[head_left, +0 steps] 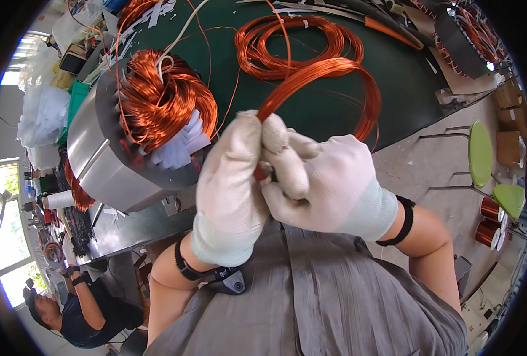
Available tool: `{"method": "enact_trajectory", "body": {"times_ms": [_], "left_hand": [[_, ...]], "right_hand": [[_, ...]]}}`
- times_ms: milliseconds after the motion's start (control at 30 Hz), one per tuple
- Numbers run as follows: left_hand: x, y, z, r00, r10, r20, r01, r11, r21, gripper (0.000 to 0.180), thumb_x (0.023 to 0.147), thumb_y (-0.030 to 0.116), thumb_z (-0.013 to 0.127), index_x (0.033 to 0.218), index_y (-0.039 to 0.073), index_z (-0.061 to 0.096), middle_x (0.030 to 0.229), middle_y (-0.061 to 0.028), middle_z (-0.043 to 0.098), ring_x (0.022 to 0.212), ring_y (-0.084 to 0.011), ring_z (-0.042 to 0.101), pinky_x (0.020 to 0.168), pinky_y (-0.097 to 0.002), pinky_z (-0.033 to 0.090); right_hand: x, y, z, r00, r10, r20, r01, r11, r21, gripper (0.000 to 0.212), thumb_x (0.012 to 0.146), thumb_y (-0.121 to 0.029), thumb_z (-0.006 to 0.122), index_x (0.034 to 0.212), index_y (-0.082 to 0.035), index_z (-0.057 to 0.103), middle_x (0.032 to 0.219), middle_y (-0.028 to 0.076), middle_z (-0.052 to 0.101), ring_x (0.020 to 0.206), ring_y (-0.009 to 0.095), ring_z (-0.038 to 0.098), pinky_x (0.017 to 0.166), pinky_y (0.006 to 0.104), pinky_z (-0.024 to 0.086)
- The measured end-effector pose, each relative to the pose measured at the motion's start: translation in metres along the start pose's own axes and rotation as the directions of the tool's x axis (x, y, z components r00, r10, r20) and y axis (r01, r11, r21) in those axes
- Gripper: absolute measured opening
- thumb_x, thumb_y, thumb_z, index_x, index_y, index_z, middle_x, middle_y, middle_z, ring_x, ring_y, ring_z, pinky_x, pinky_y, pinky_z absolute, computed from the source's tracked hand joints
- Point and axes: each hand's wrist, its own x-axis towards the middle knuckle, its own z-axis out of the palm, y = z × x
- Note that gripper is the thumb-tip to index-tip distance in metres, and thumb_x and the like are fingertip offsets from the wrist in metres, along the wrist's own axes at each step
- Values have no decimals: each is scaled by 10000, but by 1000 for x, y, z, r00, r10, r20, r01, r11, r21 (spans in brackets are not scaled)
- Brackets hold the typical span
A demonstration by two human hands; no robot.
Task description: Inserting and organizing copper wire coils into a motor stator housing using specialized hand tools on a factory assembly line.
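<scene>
Both my hands wear whitish knit gloves and meet in front of my chest. A loop of copper wire (323, 70) rises from between them, arching up and to the right. My left hand (231, 163) is closed round the bundled strands at the loop's near end. Against it, my right hand (329, 181) has its fingers curled in on the same bundle, a bit of it showing between the palms. Left of them stands a metal motor stator (112, 148), with a thick mass of copper windings (157, 101) and white insulating strips (183, 145) at its open end.
Another copper wire coil (248, 44) lies on the dark green tabletop (311, 113) beyond my hands. At far right are a wound stator (462, 44), green stools (480, 154) and wire spools (489, 231). Another person (85, 308) works at lower left.
</scene>
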Motion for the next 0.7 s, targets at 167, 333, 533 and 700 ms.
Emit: {"method": "enact_trajectory", "body": {"times_ms": [167,333,533,700], "left_hand": [[-9,6,-28,992,-81,99,55,970,237,482,1108,436,366,928,31,555,505,-8,445,483,-153,525,905,-348,524],[-28,21,-37,964,-234,128,177,919,352,507,1071,485,453,985,0,572,560,-10,500,468,-107,504,607,-256,505],[-94,55,-71,989,135,66,-121,459,880,382,925,97,643,1270,-57,582,1081,-156,732,981,-255,713,850,-341,566],[-124,77,-125,539,829,-147,-132,255,958,361,1095,238,357,1166,-44,570,918,-128,618,748,-172,583,636,-277,460]], "right_hand": [[5,12,-28,887,109,448,-266,914,305,268,849,-306,685,938,-53,686,626,116,640,571,307,660,575,426,530],[14,11,-37,657,72,750,-619,619,483,220,877,-207,692,957,-2,698,801,165,705,764,305,702,716,371,544],[21,22,-34,572,125,811,-816,188,547,223,920,-198,702,960,21,692,769,82,718,681,152,668,643,291,531],[45,4,-9,745,339,575,-502,-284,817,133,1007,-165,599,1040,-37,605,986,191,735,504,44,532,440,174,341]]}}
